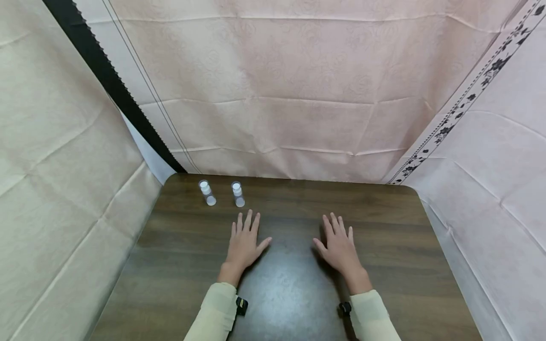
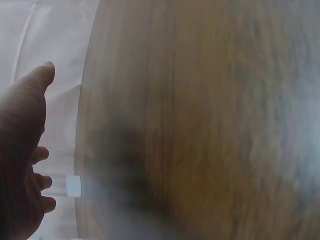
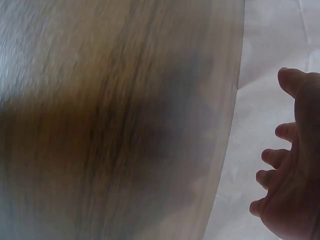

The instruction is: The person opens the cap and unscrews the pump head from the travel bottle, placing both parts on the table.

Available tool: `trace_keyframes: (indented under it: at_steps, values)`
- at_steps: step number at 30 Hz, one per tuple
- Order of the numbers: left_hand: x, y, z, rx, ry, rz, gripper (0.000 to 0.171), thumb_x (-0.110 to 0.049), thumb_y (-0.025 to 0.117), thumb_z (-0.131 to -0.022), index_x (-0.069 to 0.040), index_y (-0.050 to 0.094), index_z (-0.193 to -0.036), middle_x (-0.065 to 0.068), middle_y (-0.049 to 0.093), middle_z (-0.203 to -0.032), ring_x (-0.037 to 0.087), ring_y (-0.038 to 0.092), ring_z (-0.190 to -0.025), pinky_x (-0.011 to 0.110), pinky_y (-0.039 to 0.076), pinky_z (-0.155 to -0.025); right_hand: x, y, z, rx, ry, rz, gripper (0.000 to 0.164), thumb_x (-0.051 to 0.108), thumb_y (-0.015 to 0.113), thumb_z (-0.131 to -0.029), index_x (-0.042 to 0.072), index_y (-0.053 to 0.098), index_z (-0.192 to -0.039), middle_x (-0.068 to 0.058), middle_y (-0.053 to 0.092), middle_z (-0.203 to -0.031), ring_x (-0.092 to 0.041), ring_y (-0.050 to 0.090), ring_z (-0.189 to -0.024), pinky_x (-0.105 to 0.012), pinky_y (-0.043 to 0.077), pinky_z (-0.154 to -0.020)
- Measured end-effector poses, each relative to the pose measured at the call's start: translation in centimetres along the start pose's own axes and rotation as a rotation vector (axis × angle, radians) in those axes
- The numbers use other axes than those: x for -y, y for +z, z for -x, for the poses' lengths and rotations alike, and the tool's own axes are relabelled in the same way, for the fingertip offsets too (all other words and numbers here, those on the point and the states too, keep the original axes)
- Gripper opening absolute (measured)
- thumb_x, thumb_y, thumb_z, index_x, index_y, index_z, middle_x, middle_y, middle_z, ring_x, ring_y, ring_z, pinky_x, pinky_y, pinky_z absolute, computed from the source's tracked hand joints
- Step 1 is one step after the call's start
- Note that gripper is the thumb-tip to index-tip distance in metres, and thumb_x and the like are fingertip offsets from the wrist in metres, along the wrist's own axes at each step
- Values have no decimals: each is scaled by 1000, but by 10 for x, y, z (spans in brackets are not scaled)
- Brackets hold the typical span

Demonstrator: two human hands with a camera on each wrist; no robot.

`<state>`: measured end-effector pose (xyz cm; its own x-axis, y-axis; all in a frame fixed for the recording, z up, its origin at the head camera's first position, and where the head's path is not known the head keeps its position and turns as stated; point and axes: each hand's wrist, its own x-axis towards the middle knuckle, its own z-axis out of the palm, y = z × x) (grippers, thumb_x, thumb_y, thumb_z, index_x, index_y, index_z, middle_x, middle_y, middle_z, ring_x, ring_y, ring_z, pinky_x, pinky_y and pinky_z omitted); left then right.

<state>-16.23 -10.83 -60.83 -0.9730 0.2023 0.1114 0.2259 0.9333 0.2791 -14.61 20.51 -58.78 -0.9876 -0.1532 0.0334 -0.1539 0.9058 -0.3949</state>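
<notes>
Both hands lie flat, palm down, on a dark wooden table [image 1: 170, 265]. My left hand [image 1: 244, 241] rests left of centre with fingers spread and straight, holding nothing. My right hand [image 1: 339, 246] rests right of centre in the same way. Two small clear vials with white caps stand near the table's far left corner: one vial [image 1: 206, 192] further left, the other vial [image 1: 238, 193] just beyond my left fingertips, apart from them. In the left wrist view the left hand [image 2: 22, 150] fills the left edge. The right hand [image 3: 292, 175] shows at the right edge of the right wrist view.
Pale pink cloth [image 1: 298, 85] hangs behind the table and cream cloth [image 1: 55, 166] drapes the left side; patterned cloth [image 1: 490, 166] covers the right. A black strip [image 1: 111, 85] runs diagonally at the upper left. The table's rounded far corners meet the cloth.
</notes>
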Motion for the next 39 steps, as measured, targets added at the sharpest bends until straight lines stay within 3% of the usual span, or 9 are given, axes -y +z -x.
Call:
trace_keyframes:
  at_steps: [12,18,21,24,31,39]
  values:
    - [24,-11,0,-39,-31,47,81,-61,55,-100,-9,36,-160,22,29,-167,45,27,-154,63,27,-122,21,3,-4,-1,-100,37,73,46,58,-104,12,32,-163,-16,28,-169,-42,23,-156,-73,16,-120]
    - [38,-18,-7,-95,-38,58,72,-50,60,-102,-2,44,-153,28,42,-157,48,37,-147,59,33,-120,28,4,-9,-21,-134,59,72,44,60,-103,12,34,-162,-15,33,-167,-41,27,-155,-72,21,-119]
    - [43,-21,-12,-92,-60,75,69,-45,62,-102,2,45,-150,29,44,-154,48,39,-145,57,34,-120,33,6,-12,-4,-146,59,72,46,59,-103,12,34,-162,-15,34,-167,-40,27,-155,-72,21,-119]
    - [49,-23,-17,-87,-94,130,70,-42,64,-101,5,44,-149,30,44,-153,48,40,-144,58,36,-118,39,8,-16,21,-157,42,72,47,58,-104,12,34,-162,-15,34,-167,-41,27,-155,-72,22,-119]
    - [55,-22,-29,-114,-192,388,72,-33,64,-102,5,33,-154,30,40,-154,47,39,-143,58,37,-117,53,8,-21,49,-185,21,71,49,54,-105,10,34,-161,-17,33,-166,-44,28,-154,-72,25,-117]
    - [62,-23,-48,-115,-295,503,77,-34,67,-100,1,29,-158,30,38,-156,49,40,-143,61,39,-114,66,11,-26,71,-214,17,71,45,59,-104,12,35,-161,-15,33,-167,-43,30,-154,-70,27,-118]
